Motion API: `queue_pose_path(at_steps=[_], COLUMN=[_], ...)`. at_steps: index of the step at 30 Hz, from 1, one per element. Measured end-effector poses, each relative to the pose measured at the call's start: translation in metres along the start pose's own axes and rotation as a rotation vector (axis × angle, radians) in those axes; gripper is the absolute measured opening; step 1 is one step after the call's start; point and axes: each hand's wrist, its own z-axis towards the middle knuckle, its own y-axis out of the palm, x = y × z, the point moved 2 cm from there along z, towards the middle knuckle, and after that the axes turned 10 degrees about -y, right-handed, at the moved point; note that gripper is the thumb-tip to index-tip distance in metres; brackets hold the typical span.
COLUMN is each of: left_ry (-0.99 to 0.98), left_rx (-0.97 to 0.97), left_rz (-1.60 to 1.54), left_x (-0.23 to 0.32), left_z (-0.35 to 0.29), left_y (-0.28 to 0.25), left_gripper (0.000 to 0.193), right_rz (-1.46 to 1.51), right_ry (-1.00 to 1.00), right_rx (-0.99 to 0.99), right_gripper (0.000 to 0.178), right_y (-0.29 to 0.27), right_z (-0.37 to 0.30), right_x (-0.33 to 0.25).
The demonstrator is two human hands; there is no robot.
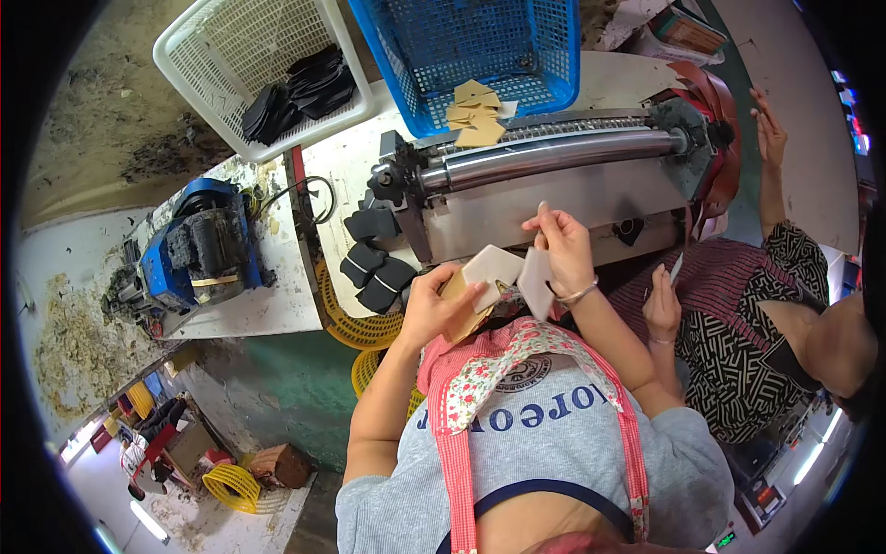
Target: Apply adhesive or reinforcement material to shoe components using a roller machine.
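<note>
My left hand [428, 307] is closed around a small stack of flat cut pieces. The upper piece [491, 266] is white, and a tan piece [465, 325] shows below it. My right hand [565, 247] is raised beside the stack, thumb and forefinger close together. A separate white piece [534, 284] hangs at its lower fingers, which seem to hold it; the grip itself is partly hidden. Both hands are in front of a machine with a long steel roller [558, 162]. Several tan pieces [476, 113] lie behind that roller.
Black pieces [382, 279] lie left of the machine. Behind stand a white basket [355, 88] with black pieces and a blue basket [565, 55]. A blue motor unit [198, 245] is at left, yellow baskets [346, 328] below. A co-worker [729, 323] sits close on my right.
</note>
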Motion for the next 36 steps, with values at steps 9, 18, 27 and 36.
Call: queue_pose_path(at_steps=[9,18,27,36], left_ry=[0.002,-0.075,-0.067,-0.209], left_rx=[-0.051,-0.312,-0.181,0.042], left_rz=[0.115,-0.475,-0.268,-0.548], left_x=[0.004,-0.005,0.001,0.0], left_z=[-0.017,-0.031,-0.032,-0.01], left_y=[0.014,0.033,0.036,0.01], left_gripper=[0.027,0.031,0.021,0.02], right_rz=[-0.261,0.283,-0.198,-0.331], right_ry=[-0.246,0.053,-0.363,-0.549], right_rx=[-0.403,-0.447,-0.564,-0.314], right_gripper=[0.031,0.04,0.041,0.029], right_y=[-0.025,-0.029,-0.03,-0.043], right_z=[-0.041,-0.066,-0.054,-0.032], right_x=[0.019,0.032,0.0,0.004])
